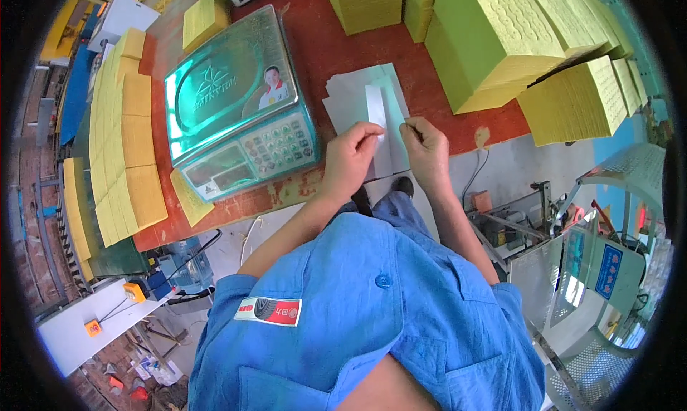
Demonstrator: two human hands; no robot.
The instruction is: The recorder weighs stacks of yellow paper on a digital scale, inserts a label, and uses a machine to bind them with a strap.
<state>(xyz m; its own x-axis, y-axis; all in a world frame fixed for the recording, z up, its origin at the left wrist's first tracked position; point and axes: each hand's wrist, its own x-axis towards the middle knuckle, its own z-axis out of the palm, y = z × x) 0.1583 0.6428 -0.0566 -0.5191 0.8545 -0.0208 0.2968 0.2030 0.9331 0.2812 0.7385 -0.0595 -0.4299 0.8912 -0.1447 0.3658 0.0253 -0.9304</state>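
Observation:
My left hand [351,157] pinches the near end of a narrow white paper strip [376,105] that lies over a small pile of white sheets [351,96] on the red table [315,46]. My right hand [426,150] rests on the pile's right side, fingers curled at the sheet edge beside the strip; whether it grips a sheet I cannot tell. Both hands sit at the table's near edge, just right of a teal electronic scale [240,103].
Tall stacks of yellow paper [501,39] stand at the back right, more yellow stacks [125,132] line the left edge. A loose yellow sheet [189,200] lies under the scale's front. A metal machine with a mesh guard [601,268] stands to my right.

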